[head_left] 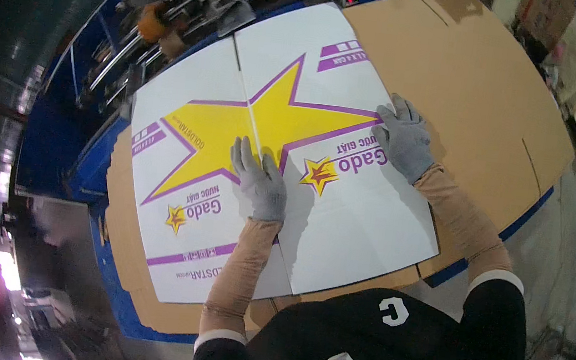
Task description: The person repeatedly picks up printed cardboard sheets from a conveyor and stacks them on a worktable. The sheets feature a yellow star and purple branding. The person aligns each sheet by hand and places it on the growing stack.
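A large flat cardboard box blank (360, 239), white with a big yellow star edged in purple, lies printed side up. Near its middle, beside the crease, my left hand (259, 184) rests in a grey glove with its fingers spread. My right hand (405, 137), gloved the same way, lies at the sheet's right edge beside a tip of the star, fingers stretched out. Neither hand grips anything. Beneath the white blank is a bigger sheet of plain brown cardboard (473, 80), showing on the right and along the left and near edges.
Blue table edges (107, 273) show around the cardboard. Beyond its far left side stands a machine with metal rods and orange rollers (152, 23). Grey floor (546, 248) lies to the right, and stacked brown cartons (546, 21) stand at the far right.
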Action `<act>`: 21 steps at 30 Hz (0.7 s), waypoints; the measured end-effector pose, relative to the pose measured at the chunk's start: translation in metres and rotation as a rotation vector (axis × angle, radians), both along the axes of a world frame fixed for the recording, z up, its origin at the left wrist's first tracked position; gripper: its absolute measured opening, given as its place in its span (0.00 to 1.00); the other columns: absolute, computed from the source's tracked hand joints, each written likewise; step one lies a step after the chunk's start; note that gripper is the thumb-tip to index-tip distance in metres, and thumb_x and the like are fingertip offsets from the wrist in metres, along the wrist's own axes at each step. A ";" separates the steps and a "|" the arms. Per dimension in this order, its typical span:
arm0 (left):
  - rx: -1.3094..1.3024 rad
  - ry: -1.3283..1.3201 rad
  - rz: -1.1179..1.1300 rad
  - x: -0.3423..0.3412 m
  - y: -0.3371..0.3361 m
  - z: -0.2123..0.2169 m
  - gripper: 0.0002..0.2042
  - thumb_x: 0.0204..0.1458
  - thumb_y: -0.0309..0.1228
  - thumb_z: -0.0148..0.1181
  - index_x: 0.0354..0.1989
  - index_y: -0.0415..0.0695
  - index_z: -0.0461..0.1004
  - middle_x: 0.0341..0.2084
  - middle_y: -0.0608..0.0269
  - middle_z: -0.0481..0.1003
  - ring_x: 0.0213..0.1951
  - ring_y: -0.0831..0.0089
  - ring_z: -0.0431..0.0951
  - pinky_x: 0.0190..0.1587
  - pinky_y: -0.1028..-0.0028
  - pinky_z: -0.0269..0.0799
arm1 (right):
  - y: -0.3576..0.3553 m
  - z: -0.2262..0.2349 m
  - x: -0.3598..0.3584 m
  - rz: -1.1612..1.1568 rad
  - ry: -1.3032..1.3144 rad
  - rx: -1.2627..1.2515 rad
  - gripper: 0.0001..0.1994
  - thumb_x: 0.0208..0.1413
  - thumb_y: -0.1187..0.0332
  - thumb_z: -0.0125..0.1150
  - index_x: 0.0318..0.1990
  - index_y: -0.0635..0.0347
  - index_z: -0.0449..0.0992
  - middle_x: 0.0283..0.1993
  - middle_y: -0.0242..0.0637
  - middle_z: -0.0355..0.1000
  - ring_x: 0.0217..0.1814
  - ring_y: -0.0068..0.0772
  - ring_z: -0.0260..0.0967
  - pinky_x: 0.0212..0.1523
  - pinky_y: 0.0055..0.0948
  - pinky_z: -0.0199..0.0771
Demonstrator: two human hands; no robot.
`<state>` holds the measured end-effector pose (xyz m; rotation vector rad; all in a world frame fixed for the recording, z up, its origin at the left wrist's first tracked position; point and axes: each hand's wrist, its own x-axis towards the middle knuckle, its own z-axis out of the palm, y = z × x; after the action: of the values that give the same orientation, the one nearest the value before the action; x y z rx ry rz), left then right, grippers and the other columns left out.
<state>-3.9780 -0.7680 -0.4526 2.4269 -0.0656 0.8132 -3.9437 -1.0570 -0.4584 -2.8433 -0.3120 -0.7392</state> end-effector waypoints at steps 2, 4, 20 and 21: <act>-0.127 -0.009 -0.013 -0.001 0.001 0.005 0.23 0.57 0.27 0.51 0.60 0.31 0.57 0.58 0.36 0.58 0.62 0.42 0.57 0.63 0.54 0.54 | 0.001 0.000 0.000 -0.034 0.117 0.056 0.20 0.54 0.56 0.57 0.51 0.58 0.73 0.58 0.50 0.64 0.62 0.52 0.58 0.58 0.47 0.60; -0.131 -0.047 -0.062 -0.011 0.004 0.011 0.23 0.56 0.27 0.52 0.59 0.31 0.57 0.57 0.36 0.60 0.61 0.42 0.58 0.62 0.54 0.55 | 0.003 0.006 -0.011 0.012 0.093 0.093 0.20 0.54 0.57 0.57 0.51 0.58 0.73 0.59 0.51 0.64 0.63 0.52 0.57 0.61 0.47 0.57; 0.507 0.339 -0.359 -0.213 0.148 0.026 0.38 0.41 0.48 0.68 0.57 0.39 0.62 0.55 0.49 0.66 0.58 0.48 0.64 0.61 0.49 0.57 | 0.011 0.022 -0.205 0.571 0.202 -0.236 0.33 0.47 0.40 0.58 0.56 0.51 0.67 0.65 0.41 0.57 0.69 0.47 0.50 0.67 0.52 0.49; 0.515 0.307 -0.410 -0.214 0.152 0.024 0.36 0.41 0.48 0.68 0.56 0.40 0.63 0.54 0.50 0.67 0.58 0.49 0.65 0.61 0.49 0.58 | 0.010 0.024 -0.206 0.573 0.147 -0.197 0.32 0.48 0.41 0.58 0.56 0.51 0.67 0.65 0.40 0.57 0.69 0.46 0.51 0.67 0.52 0.50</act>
<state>-4.1921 -0.6159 -0.4281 2.8372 -0.7042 0.2485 -4.1493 -1.0466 -0.4347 -2.7299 -1.1641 -0.3946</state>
